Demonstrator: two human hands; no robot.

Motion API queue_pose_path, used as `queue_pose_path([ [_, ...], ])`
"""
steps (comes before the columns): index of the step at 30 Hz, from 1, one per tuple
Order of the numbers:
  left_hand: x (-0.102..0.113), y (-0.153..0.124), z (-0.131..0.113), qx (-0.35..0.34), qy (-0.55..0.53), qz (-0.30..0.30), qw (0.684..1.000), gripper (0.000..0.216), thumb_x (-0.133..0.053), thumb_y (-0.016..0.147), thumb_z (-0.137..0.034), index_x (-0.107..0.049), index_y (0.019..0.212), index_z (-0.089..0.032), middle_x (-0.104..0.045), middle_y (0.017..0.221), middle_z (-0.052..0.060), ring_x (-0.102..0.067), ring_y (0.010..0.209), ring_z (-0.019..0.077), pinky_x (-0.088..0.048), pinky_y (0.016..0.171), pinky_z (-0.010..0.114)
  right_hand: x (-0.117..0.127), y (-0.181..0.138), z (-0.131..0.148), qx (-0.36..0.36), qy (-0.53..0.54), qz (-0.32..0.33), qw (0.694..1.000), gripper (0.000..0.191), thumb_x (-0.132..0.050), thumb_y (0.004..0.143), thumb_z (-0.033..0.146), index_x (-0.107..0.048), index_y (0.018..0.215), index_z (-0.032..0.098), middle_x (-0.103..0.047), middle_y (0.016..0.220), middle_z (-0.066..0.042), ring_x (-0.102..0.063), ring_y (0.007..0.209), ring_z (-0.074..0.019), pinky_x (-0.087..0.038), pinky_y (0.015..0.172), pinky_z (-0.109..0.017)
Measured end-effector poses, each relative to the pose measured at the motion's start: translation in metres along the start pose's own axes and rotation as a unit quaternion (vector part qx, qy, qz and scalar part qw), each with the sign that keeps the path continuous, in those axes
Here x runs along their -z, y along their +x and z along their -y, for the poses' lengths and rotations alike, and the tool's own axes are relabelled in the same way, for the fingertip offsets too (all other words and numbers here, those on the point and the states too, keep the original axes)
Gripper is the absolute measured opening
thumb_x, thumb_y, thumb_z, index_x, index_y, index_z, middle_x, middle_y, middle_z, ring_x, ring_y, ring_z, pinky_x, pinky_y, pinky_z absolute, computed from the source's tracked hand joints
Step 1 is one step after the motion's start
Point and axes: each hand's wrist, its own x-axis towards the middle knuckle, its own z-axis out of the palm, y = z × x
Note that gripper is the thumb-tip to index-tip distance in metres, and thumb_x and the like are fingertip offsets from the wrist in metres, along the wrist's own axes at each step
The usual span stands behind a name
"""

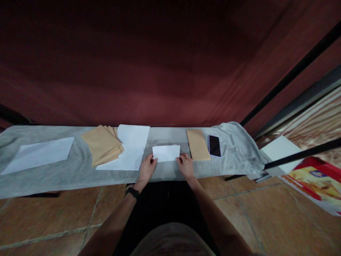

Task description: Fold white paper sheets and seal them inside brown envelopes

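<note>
A small folded white paper (166, 153) lies on the grey-covered table (66, 174) right in front of me. My left hand (147, 168) presses on its lower left corner with fingers curled. My right hand (185, 165) pinches the lower right corner. A black band sits on my left wrist. Just right of the paper lies a single brown envelope (198, 144), and beyond it a dark phone (214, 145).
A stack of brown envelopes (102, 144) fans over a large white sheet (130, 147) to the left. Another white sheet (38, 153) lies far left. A dark red curtain hangs behind the table. White board and a colourful box (317, 183) sit on the tiled floor at right.
</note>
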Motion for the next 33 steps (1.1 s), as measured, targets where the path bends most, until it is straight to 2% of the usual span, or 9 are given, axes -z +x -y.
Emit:
queue_pose_path([
  [4, -0.003, 0.002, -0.007, 0.016, 0.011, -0.016, 1.0, 0.047, -0.058, 0.088, -0.028, -0.057, 0.133, -0.016, -0.072, 0.09, 0.006, -0.069, 0.086, 0.0235, -0.055, 0.083, 0.038, -0.002, 0.0, 0.005, -0.019, -0.025, -0.006, 0.999, 0.022, -0.05, 0.101, 0.03, -0.07, 0.095, 0.022, -0.07, 0.104, -0.008, -0.065, 0.098, -0.0227, -0.046, 0.089, -0.034],
  [8, -0.002, 0.002, -0.011, 0.018, 0.033, -0.01, 0.999, 0.055, -0.057, 0.088, -0.026, -0.051, 0.141, -0.015, -0.07, 0.087, 0.005, -0.068, 0.084, 0.0243, -0.056, 0.082, 0.038, -0.001, 0.0, 0.009, -0.023, -0.036, -0.01, 0.999, 0.02, -0.05, 0.1, 0.028, -0.068, 0.095, 0.021, -0.068, 0.103, -0.009, -0.063, 0.099, -0.0241, -0.045, 0.089, -0.036],
  [14, -0.001, 0.002, -0.015, 0.017, 0.078, -0.004, 0.997, 0.055, -0.057, 0.089, -0.025, -0.049, 0.143, -0.016, -0.069, 0.087, 0.005, -0.067, 0.087, 0.0246, -0.055, 0.083, 0.037, 0.0, -0.001, 0.013, -0.029, -0.053, 0.007, 0.998, 0.021, -0.048, 0.1, 0.026, -0.068, 0.097, 0.02, -0.065, 0.105, -0.01, -0.061, 0.101, -0.0255, -0.044, 0.088, -0.037],
  [19, 0.0, 0.003, -0.019, 0.025, 0.096, 0.014, 0.995, 0.053, -0.057, 0.089, -0.024, -0.052, 0.142, -0.016, -0.07, 0.09, 0.007, -0.066, 0.09, 0.0245, -0.053, 0.084, 0.036, -0.003, -0.002, 0.011, -0.022, -0.041, -0.011, 0.999, 0.022, -0.046, 0.1, 0.028, -0.067, 0.1, 0.02, -0.064, 0.104, -0.011, -0.06, 0.101, -0.0262, -0.045, 0.088, -0.038],
  [24, 0.001, 0.004, -0.02, 0.02, 0.123, 0.012, 0.992, 0.044, -0.055, 0.09, -0.025, -0.059, 0.133, -0.017, -0.071, 0.096, 0.009, -0.066, 0.096, 0.0264, -0.053, 0.089, 0.039, -0.004, -0.004, 0.008, -0.023, -0.035, -0.021, 0.999, 0.025, -0.049, 0.098, 0.026, -0.063, 0.117, 0.018, -0.061, 0.119, -0.014, -0.057, 0.113, -0.0279, -0.046, 0.093, -0.04],
  [27, 0.0, 0.002, -0.021, -0.003, 0.144, -0.001, 0.99, 0.038, -0.053, 0.09, -0.023, -0.064, 0.126, -0.016, -0.07, 0.107, 0.013, -0.064, 0.106, 0.0295, -0.052, 0.097, 0.044, -0.006, -0.006, 0.012, 0.005, -0.03, -0.031, 0.999, 0.03, -0.048, 0.098, 0.022, -0.061, 0.125, 0.017, -0.058, 0.134, -0.017, -0.054, 0.119, -0.0293, -0.045, 0.099, -0.044],
  [30, -0.008, -0.002, -0.025, -0.062, 0.153, -0.023, 0.986, 0.041, -0.048, 0.091, -0.02, -0.062, 0.129, -0.016, -0.063, 0.129, 0.017, -0.057, 0.124, 0.0326, -0.046, 0.107, 0.051, -0.012, -0.007, 0.021, 0.057, -0.013, -0.013, 0.998, 0.036, -0.043, 0.1, 0.021, -0.061, 0.131, 0.016, -0.054, 0.145, -0.015, -0.05, 0.129, -0.0284, -0.042, 0.106, -0.045],
  [33, -0.023, -0.007, -0.029, -0.141, 0.137, 0.017, 0.98, 0.048, -0.041, 0.094, -0.02, -0.054, 0.14, -0.017, -0.052, 0.149, 0.015, -0.045, 0.141, 0.03, -0.038, 0.116, 0.051, -0.021, -0.007, 0.032, 0.111, -0.004, 0.034, 0.993, 0.042, -0.038, 0.104, 0.025, -0.056, 0.14, 0.015, -0.052, 0.151, -0.011, -0.045, 0.139, -0.024, -0.036, 0.115, -0.042],
])
